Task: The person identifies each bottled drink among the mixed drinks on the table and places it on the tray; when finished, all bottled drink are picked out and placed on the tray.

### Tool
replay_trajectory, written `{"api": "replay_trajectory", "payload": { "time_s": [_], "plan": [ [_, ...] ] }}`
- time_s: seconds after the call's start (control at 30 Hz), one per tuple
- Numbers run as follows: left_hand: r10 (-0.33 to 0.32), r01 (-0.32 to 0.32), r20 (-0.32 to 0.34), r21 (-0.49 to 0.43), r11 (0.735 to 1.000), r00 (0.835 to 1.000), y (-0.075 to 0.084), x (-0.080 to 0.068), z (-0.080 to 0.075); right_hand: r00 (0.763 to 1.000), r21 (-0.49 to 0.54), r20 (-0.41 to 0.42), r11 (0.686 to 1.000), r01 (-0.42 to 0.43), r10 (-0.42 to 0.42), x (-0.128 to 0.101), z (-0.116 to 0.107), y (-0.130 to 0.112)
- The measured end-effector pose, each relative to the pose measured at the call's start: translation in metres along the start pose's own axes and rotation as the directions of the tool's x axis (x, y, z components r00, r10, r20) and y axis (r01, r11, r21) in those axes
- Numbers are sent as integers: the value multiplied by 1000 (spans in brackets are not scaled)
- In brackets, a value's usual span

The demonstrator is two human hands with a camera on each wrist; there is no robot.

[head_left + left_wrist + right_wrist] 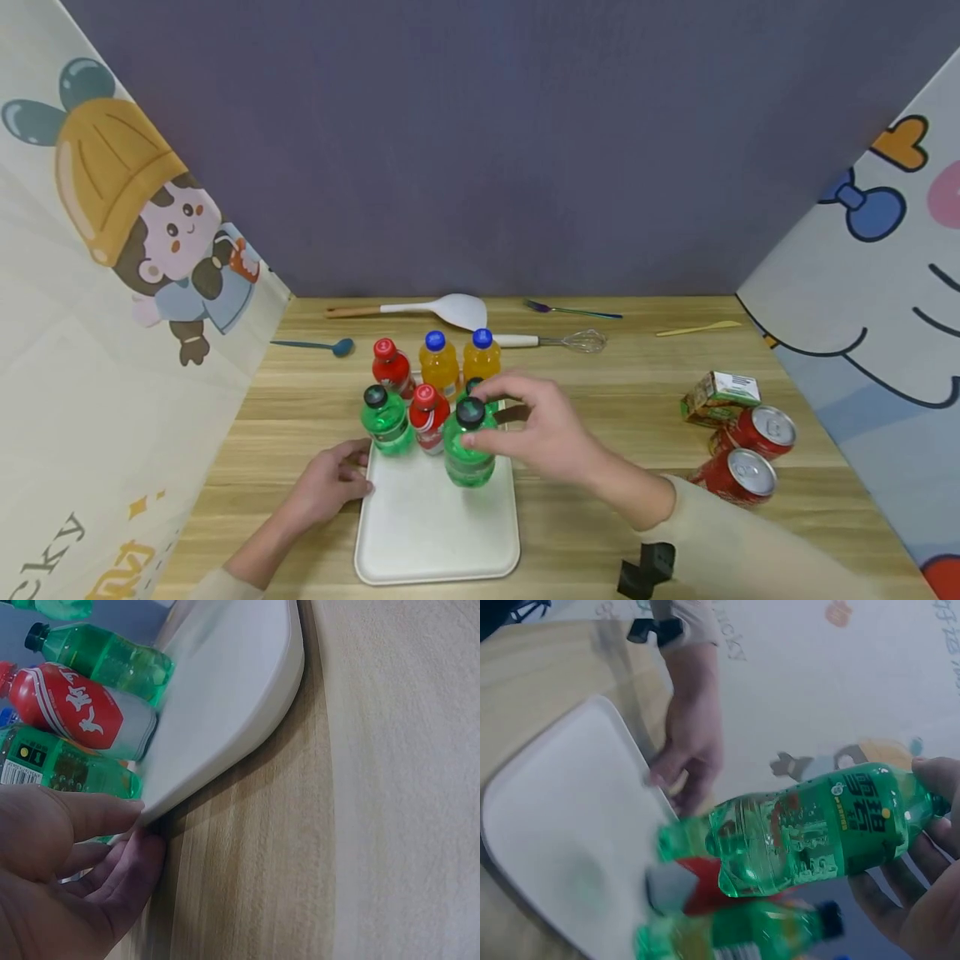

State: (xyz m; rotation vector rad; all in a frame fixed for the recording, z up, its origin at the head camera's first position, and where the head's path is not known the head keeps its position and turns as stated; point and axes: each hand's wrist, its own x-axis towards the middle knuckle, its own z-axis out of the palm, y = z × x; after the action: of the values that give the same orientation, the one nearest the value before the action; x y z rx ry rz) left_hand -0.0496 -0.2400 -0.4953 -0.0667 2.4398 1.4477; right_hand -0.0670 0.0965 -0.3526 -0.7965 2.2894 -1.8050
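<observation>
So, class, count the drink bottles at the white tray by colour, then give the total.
Green bottles: 3
Red bottles: 2
Orange bottles: 2
Total: 7 bottles at the tray

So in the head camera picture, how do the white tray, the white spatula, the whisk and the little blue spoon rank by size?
Largest to smallest as they look:
1. white tray, though it lies nearest the camera
2. white spatula
3. whisk
4. blue spoon
</observation>
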Motion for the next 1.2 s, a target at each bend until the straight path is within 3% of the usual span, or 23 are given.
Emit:
{"api": "replay_trajectory", "payload": {
  "time_s": [0.37,0.7,1.0,1.2],
  "plan": [
    [41,-40,48,-9,999,998,-3,2,-4,993,-9,98,998,-58,59,12,59,21],
    [21,-21,33,-17,1000,999,-3,1,-6,995,-24,88,999,-36,38,21,99,41],
    [15,-14,39,-6,1000,999,-2,0,-6,997,-39,80,999,-13,17,23,114,56],
    [53,-53,54,-6,999,997,-4,2,-8,995,-67,99,997,22,-15,21,114,58]
  ]
}}
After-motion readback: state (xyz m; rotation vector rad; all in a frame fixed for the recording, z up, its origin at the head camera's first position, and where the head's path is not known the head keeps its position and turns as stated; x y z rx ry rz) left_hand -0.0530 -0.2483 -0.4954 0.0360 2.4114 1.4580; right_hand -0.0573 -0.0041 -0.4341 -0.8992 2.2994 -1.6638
